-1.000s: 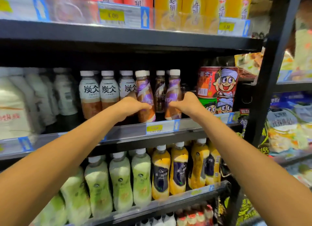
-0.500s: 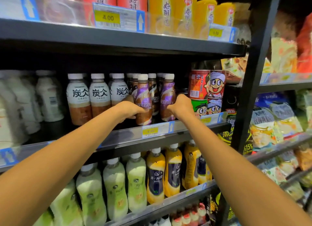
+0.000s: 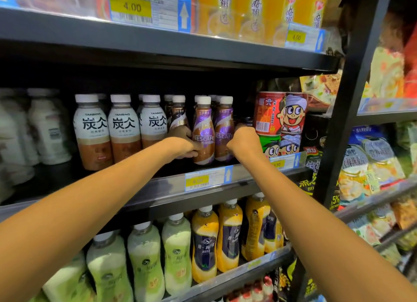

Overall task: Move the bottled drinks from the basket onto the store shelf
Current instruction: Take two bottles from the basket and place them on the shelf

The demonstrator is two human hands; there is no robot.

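Both arms reach up to the middle shelf (image 3: 158, 189).

- Left hand (image 3: 184, 143): fingers curled round the lower body of the left purple bottle (image 3: 204, 130), with the thumb under its left side near the base. The bottle stands upright on the shelf board, just to the right of this hand.
- Right hand (image 3: 244, 142): closed into a fist and pressed against the right side of the right purple bottle (image 3: 223, 130). The fingertips are hidden, so it cannot be told whether they wrap the bottle or only lie beside it. That bottle is upright, immediately left of the hand.
- The two purple bottles stand side by side and touching, between the two hands, at the front of the row.
- Behind the left hand's knuckles: a brown-label bottle (image 3: 179, 116).
- Left of the left hand: three white Tanbing bottles (image 3: 124, 130) in a line.
- Right of the right hand: stacked cartoon cans (image 3: 282, 114), very close to the fist.
- Below both wrists: a yellow price tag (image 3: 207, 178) on the shelf edge.
- Under the forearms, one level down: yellow bottles (image 3: 228, 236) and pale green bottles (image 3: 144, 256).
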